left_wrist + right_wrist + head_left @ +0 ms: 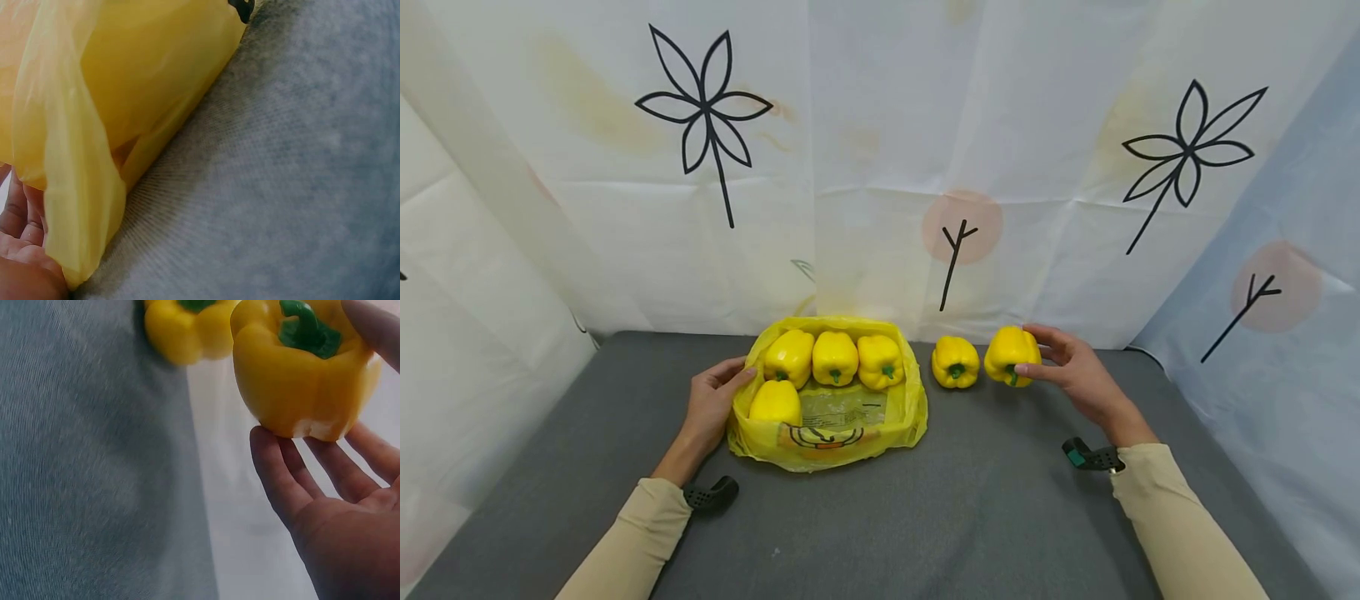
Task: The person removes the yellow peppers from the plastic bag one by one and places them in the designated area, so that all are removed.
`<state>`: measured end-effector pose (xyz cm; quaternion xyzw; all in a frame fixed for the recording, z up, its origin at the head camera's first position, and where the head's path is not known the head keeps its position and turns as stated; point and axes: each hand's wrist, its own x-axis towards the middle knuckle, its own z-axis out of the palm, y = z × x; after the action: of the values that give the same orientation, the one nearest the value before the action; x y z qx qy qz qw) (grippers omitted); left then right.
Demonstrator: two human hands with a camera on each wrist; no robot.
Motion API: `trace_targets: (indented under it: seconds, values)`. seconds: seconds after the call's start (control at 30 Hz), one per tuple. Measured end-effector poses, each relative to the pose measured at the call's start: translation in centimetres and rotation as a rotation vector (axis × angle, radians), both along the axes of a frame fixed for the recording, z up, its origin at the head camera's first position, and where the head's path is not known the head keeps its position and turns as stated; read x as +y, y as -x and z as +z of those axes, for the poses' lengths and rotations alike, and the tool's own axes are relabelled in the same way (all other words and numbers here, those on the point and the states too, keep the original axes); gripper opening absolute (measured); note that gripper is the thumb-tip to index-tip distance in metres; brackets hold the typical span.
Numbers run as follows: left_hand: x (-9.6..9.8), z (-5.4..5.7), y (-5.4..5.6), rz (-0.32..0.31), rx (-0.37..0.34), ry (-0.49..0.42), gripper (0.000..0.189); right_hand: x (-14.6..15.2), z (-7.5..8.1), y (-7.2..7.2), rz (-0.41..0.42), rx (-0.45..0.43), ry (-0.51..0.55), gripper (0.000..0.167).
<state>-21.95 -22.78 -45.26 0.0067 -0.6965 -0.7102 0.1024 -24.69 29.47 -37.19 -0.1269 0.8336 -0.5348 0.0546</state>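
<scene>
A yellow plastic bag (827,446) lies with its mouth spread wide on the grey table, and several yellow bell peppers (835,358) sit inside it. At its left side, my left hand (711,404) holds the bag's edge; in the left wrist view the yellow film (81,169) partly covers the fingers. My right hand (1078,375) grips a yellow bell pepper (1009,350) between thumb and fingers. The right wrist view shows that pepper (300,381) with its green stem facing the camera. Just left of it, another bell pepper (955,363) stands on the table, apart from the bag.
The grey tabletop (880,533) runs back to a pale fabric backdrop (865,183) printed with leaves and trees. More fabric hangs on the left and right sides. A dark band sits on each wrist.
</scene>
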Motion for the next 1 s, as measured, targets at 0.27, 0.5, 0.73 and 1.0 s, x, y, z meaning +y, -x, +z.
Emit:
trace_targets:
  seconds: [0.27, 0.5, 0.73, 1.0]
  values:
    - [-0.1, -0.1, 0.1, 0.003, 0.002, -0.006, 0.044, 0.5, -1.0, 1.4, 0.018, -0.059, -0.007, 0.079]
    - [0.0, 0.0, -0.1, 0.002, 0.001, 0.004, 0.046, 0.8, -1.8, 2.5, 0.043, -0.103, -0.034, 0.081]
    - [0.0, 0.0, 0.1, 0.013, 0.000, -0.005, 0.043, 0.9, -2.4, 3.2, 0.063, -0.140, -0.035, 0.081]
    - [0.0, 0.1, 0.0, 0.010, -0.010, 0.002, 0.045, 1.0, -3.3, 3.8, 0.058, -0.162, -0.055, 0.082]
